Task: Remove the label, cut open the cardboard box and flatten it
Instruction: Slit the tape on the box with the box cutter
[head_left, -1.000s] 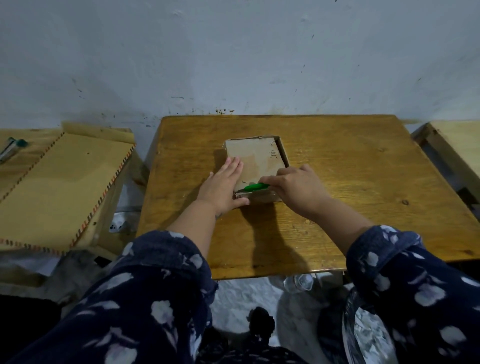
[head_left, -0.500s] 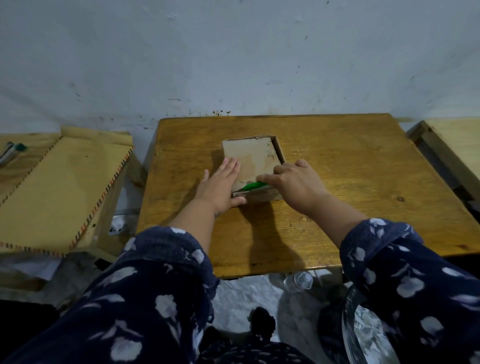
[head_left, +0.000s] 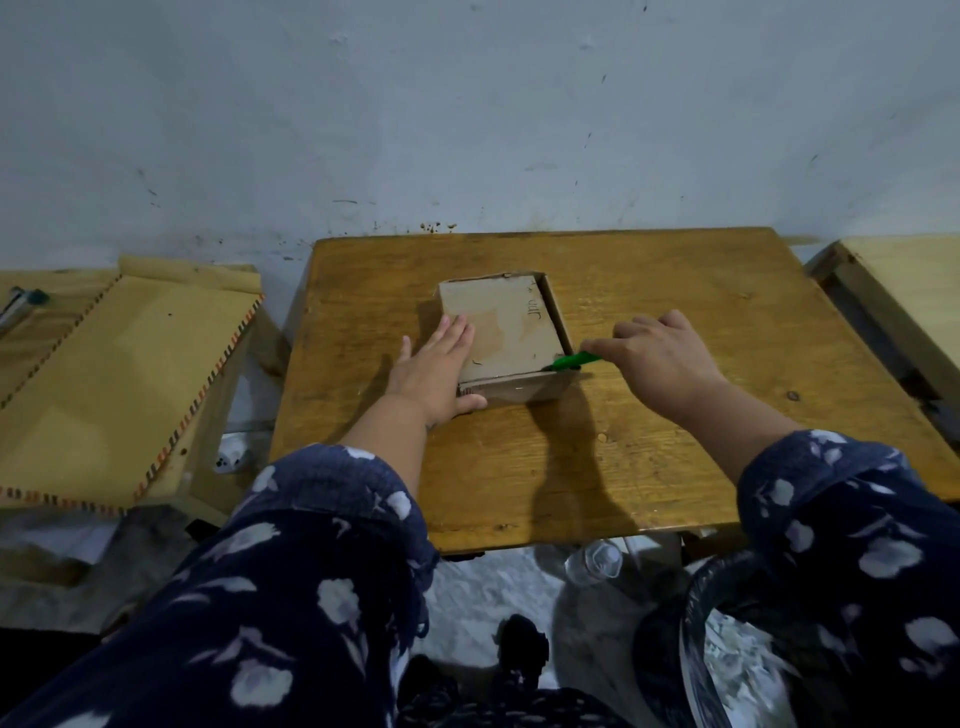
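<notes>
A small brown cardboard box (head_left: 506, 332) lies flat in the middle of a wooden table (head_left: 675, 415), with some handwriting on its top face. My left hand (head_left: 434, 371) rests flat on the box's near left corner, fingers spread over the top and thumb against the front side. My right hand (head_left: 662, 364) is to the right of the box and grips a green-handled cutter (head_left: 574, 360). The cutter's tip sits at the box's near right corner, along the top front edge. No label is visible on the box.
A lower table at the left carries a large tan sheet with a stitched border (head_left: 119, 384) and a pen (head_left: 21, 304). Another wooden table (head_left: 904, 301) stands at the right. A clear bottle (head_left: 595, 561) and a black bag (head_left: 717, 654) lie on the floor below.
My right hand has drawn the green cutter rightward along the box's front top edge, from the middle to the right corner. My left hand stays on the box.
</notes>
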